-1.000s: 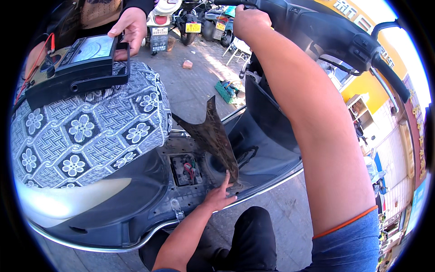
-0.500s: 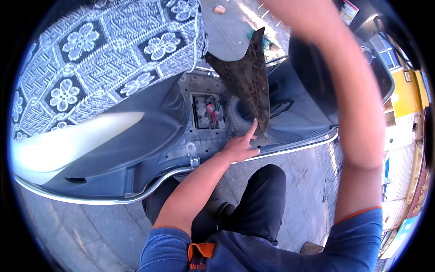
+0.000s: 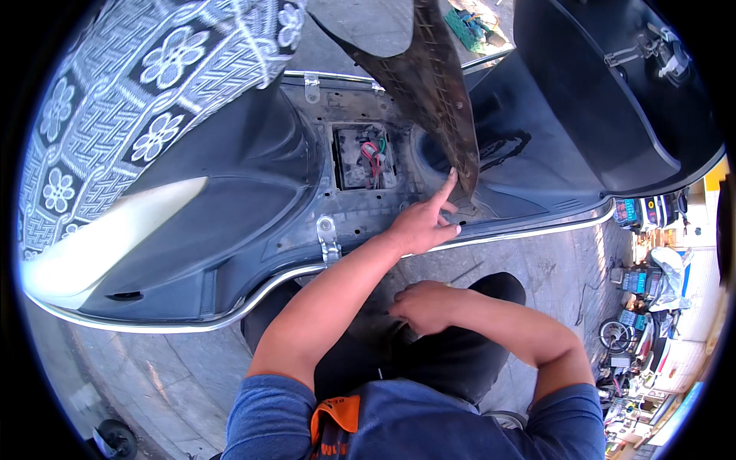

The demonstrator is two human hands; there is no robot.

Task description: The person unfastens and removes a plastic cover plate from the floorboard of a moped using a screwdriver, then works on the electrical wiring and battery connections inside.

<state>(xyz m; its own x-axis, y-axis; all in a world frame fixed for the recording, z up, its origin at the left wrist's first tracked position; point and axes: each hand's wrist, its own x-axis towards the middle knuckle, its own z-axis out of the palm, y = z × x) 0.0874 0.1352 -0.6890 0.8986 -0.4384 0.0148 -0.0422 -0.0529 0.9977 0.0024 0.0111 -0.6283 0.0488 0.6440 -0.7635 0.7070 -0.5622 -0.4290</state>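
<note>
My left hand (image 3: 424, 224) reaches over the near edge of a scooter's footwell (image 3: 360, 218). Its index finger is stretched out against the lower end of a dark, dirty floor panel (image 3: 437, 84), which stands tilted up. The other fingers are loosely bent. Left of the panel, a rectangular opening holds what looks like a battery (image 3: 354, 157) with red and green wires (image 3: 371, 157). My right hand (image 3: 423, 307) is closed above my lap, below the scooter's edge; what it holds, if anything, I cannot make out.
A patterned cloth (image 3: 172, 61) covers the seat at the left. Chrome trim (image 3: 529, 236) runs along the scooter's near side. The dark front body (image 3: 613, 92) rises at the right. A green basket (image 3: 471, 31) stands beyond; parked two-wheelers (image 3: 640, 330) line the far right.
My right arm has come down from high at the upper right to my lap. The left index finger stays at the panel's lower end. The view has shifted.
</note>
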